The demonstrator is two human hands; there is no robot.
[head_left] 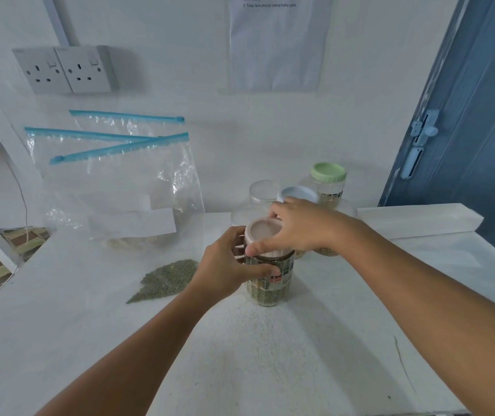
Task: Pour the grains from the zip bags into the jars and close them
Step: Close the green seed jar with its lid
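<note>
Four jars (270, 277), three zip bags (114, 175), two wall sockets (66, 69), two hands (228, 265)

We list: jar (268, 280), clear glossy plastic with a printed label, under a matt pinkish plastic lid (262, 238). Behind it, a jar with a ribbed pale green plastic lid (328, 172). Left of it, crinkled glossy clear-film zip bags (114, 175). Surface (300, 355): matt white, faintly speckled.

white printed paper sheet on the wall (274, 43): top cut off, text too small | blue-lidded clear jar (298, 193): largely hidden behind right hand (297, 226) | jar labels: unreadable
</note>
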